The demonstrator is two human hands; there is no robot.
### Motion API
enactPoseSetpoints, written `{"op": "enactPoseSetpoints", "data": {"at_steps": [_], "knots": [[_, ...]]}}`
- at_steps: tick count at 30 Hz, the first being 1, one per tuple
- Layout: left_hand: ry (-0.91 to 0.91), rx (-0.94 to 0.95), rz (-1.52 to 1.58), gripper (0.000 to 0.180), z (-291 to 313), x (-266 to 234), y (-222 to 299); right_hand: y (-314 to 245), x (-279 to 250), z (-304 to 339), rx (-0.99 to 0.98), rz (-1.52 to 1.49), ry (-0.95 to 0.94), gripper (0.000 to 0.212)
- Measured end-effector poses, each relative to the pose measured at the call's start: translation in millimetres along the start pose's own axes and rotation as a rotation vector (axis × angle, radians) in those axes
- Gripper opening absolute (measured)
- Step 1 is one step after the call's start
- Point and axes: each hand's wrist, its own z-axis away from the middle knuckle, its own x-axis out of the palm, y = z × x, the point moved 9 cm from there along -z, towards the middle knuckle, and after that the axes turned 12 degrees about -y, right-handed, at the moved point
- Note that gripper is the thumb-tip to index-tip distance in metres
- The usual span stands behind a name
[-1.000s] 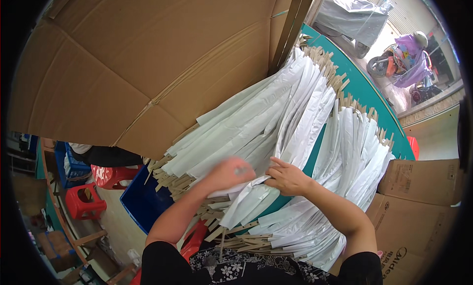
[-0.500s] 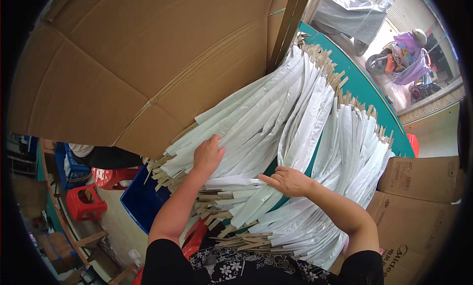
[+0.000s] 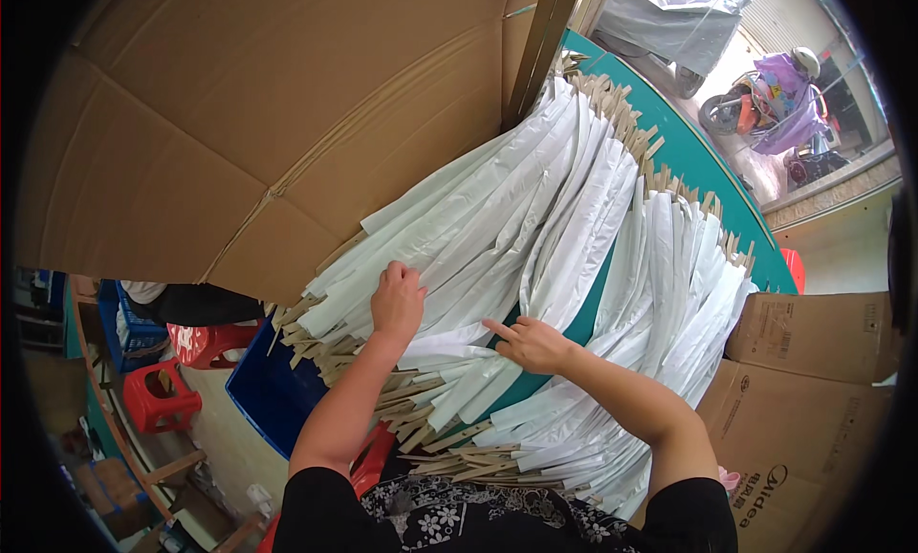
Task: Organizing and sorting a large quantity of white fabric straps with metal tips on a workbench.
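On the green counter (image 3: 687, 140): we have two big spreads of long white strips, their flat tan ends sticking out at the far side and at the near side
Larger white bundle (image 3: 478, 218): we see it on the left, running from the far edge down towards our left hand (image 3: 398, 303), its strips overlapping and creased
Smaller white bundle (image 3: 660, 285): we see it to the right, curving down towards our front, with a band of bare green between it and the larger one
Near strips (image 3: 459, 373): we have these fanned below our hands, their tan ends pointing down to the left
Left hand: we hold it over the lower part of the larger bundle, fingers bent and fairly narrow; we cannot tell whether they grip a strip
Right hand (image 3: 529, 343): we have the forefinger stretched out to the left and the other fingers curled, at the upper end of the near strips; we cannot tell whether anything is pinched there
Cardboard panel (image 3: 220, 123): we see it upright and creased, beside the larger bundle
Cardboard box (image 3: 813, 338): we have it at the right, near the smaller bundle
Blue bin (image 3: 273, 390): we see it at the left, below the panel, with a red stool (image 3: 141, 400) farther out
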Motion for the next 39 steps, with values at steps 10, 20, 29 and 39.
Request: {"op": "enactPoseSetpoints", "data": {"at_steps": [10, 20, 29, 39], "knots": [[0.068, 0.002, 0.114, 0.042, 4, 0, -9, 15, 52, -32, 0.076, 0.014, -0.150, 0.012], [0.018, 0.051, -0.015, 0.033, 8, 24, -2, -3, 10, 36, 0.049, 0.018, 0.007, 0.006], [-0.348, -0.036, 0.403, 0.023, -28, -14, -44, -3, -20, 58, 0.021, -0.024, 0.072, 0.003], [-0.630, -0.016, 0.734, 0.049, -22, -26, -11, -3, -23, 61, 0.018, -0.022, 0.134, 0.004]]}}
